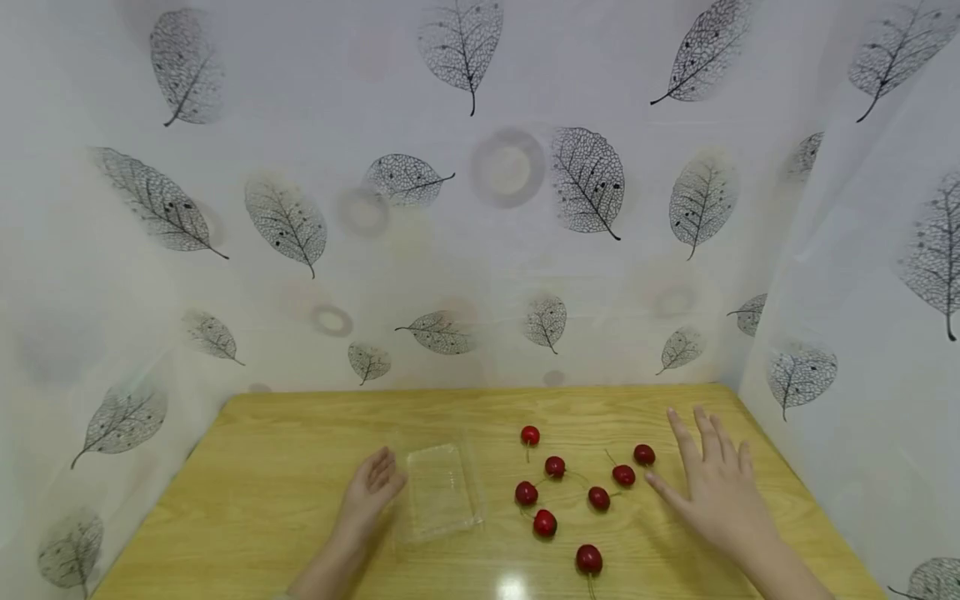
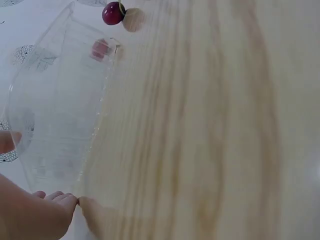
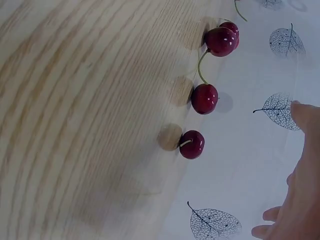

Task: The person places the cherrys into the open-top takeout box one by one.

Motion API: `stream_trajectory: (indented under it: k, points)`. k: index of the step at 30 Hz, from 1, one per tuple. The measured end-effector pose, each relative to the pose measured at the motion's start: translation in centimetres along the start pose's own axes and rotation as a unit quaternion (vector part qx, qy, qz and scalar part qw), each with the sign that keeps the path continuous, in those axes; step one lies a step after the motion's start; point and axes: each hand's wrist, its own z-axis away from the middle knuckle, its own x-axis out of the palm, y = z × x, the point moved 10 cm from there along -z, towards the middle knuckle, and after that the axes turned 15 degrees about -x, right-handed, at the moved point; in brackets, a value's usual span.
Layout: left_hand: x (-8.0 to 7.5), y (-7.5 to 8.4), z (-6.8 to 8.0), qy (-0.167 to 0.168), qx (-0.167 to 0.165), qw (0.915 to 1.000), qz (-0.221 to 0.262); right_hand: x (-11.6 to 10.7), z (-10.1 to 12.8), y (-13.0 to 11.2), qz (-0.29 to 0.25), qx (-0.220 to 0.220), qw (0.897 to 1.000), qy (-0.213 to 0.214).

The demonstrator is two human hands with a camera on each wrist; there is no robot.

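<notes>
Your left hand (image 1: 367,493) is relaxed just left of the clear container (image 1: 441,492), your right hand (image 1: 717,493) spread beyond the cherries (image 1: 599,498) to its right; expect light, slippery, easily bruised fruit, pinching each gently by its sides.

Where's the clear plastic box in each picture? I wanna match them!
Head: the clear plastic box is low, just left of the middle, beside the left hand.
Left wrist: the box is along the left side.
Right wrist: not in it.
Shared landmark: the wooden table, in all three.
</notes>
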Motion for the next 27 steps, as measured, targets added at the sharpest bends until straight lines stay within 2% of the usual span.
stream_trajectory:
  k: [4, 10, 13, 17, 19, 21, 25, 27]
  points:
    - [0.7, -0.4, -0.2, -0.045, -0.008, 0.9961, 0.076, 0.1, -0.1, 0.2, -0.031, 0.008, 0.999, 0.01]
    - [1.7, -1.0, -0.5, -0.108, -0.023, 0.9788, 0.172, 0.7, -0.2, 0.6, -0.101, 0.04, 0.994, 0.001]
    - [2.1, -1.1, -0.7, -0.128, -0.03, 0.9704, 0.202, 0.9, -0.2, 0.9, -0.127, 0.05, 0.991, 0.006]
    - [2.5, -1.4, -0.8, -0.148, -0.039, 0.9615, 0.228, 1.0, -0.3, 1.4, -0.182, 0.059, 0.981, 0.035]
    - [2.7, -1.6, -0.9, -0.158, -0.042, 0.9577, 0.237, 1.2, -0.3, 1.8, -0.226, 0.069, 0.97, 0.05]
    - [2.8, -1.6, -1.0, -0.169, -0.037, 0.9559, 0.238, 1.7, -0.2, 2.4, -0.278, 0.09, 0.955, 0.055]
    - [3.0, -1.5, -0.8, -0.193, -0.019, 0.9543, 0.228, 3.5, 0.2, 3.5, -0.39, 0.15, 0.907, 0.043]
    - [2.9, -1.7, -0.7, -0.19, -0.022, 0.9557, 0.224, 4.4, 0.5, 4.1, -0.428, 0.172, 0.887, 0.032]
